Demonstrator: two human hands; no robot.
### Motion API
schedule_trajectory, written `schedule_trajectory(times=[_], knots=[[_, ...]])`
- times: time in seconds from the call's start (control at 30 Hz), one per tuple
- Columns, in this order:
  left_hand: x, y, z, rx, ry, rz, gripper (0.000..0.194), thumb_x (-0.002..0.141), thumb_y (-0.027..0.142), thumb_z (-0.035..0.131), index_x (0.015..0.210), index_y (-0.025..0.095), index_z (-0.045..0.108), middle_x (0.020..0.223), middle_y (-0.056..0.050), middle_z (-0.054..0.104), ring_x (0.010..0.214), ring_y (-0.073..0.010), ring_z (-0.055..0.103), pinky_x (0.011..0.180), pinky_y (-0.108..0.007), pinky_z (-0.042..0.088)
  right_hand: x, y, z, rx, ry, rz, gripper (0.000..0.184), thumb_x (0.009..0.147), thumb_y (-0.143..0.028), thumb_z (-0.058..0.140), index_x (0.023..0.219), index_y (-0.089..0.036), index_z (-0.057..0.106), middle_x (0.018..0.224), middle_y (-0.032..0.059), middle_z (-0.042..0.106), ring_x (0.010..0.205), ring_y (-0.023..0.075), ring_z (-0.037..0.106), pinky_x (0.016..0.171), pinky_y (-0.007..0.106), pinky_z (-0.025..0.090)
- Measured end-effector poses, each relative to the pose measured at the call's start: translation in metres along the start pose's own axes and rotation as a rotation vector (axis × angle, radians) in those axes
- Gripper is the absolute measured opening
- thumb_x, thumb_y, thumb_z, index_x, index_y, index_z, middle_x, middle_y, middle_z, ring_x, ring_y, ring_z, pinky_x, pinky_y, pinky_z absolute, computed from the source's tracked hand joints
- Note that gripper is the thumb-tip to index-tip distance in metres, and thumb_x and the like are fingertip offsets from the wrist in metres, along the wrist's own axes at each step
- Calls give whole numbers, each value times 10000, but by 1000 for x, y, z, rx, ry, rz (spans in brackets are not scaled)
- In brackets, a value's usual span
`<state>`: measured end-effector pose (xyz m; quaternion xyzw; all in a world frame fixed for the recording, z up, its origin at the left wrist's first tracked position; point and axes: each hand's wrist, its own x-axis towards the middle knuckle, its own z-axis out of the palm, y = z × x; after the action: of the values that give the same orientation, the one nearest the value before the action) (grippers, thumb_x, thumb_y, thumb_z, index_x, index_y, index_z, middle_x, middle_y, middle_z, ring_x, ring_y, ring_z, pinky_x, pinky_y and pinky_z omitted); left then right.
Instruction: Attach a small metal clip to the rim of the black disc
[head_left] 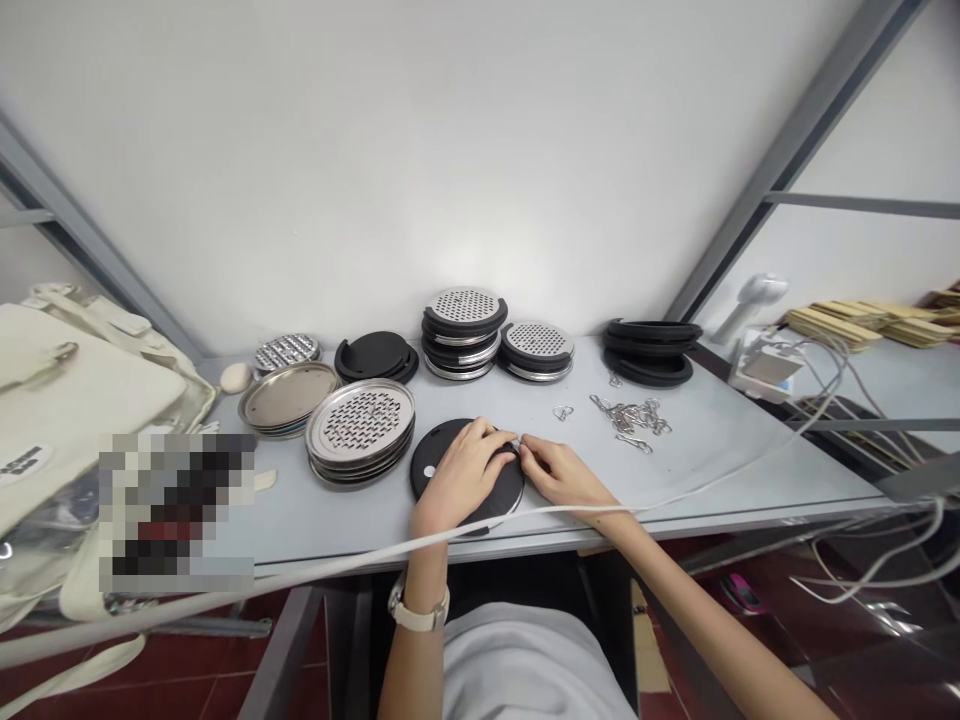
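A black round disc (505, 492) with a white dot lies on the grey table near its front edge, a silver rim showing below it. My left hand (466, 472) rests over the disc and grips it, its thumb and fingertips bent toward the disc's right side. Close by, my right hand (559, 473) is closed in a pinch at the disc's upper right edge. A tiny shiny bit shows between the fingertips of both hands, too small to name. Beyond my right hand lie a loose bent wire clip (562, 412) and a pile of similar clips (634, 415).
Perforated metal grater discs (364, 420) are stacked left, beside plain metal discs (289, 395). Black-rimmed grater stacks (465, 330) and black rings (649, 365) stand along the wall. A white cable (315, 572) crosses in front; a cream bag (90, 400) is far left.
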<state>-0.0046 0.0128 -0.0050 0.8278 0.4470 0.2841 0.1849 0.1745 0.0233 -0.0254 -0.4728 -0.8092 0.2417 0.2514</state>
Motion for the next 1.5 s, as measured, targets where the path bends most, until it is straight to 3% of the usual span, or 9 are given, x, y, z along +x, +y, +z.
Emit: schedule_trajectory(times=[1.13,1.5], knots=[[0,5,-4,25,-28,81,243,934,184,434,1131,215,573,973,-49,497,994,-198,489,897,-335,432,-2,0,0,111,17,22,309,915,-312,354,644,-183,424,562,-50,379,527,94,331,517,224,269],[1,4,-3,27,-29,70,231,933,190,438,1124,213,565,975,-48,498,985,-198,493,894,-343,433,-3,-4,-4,127,9,5,342,944,-370,322,707,-180,479,597,-37,448,548,102,391,547,230,303]])
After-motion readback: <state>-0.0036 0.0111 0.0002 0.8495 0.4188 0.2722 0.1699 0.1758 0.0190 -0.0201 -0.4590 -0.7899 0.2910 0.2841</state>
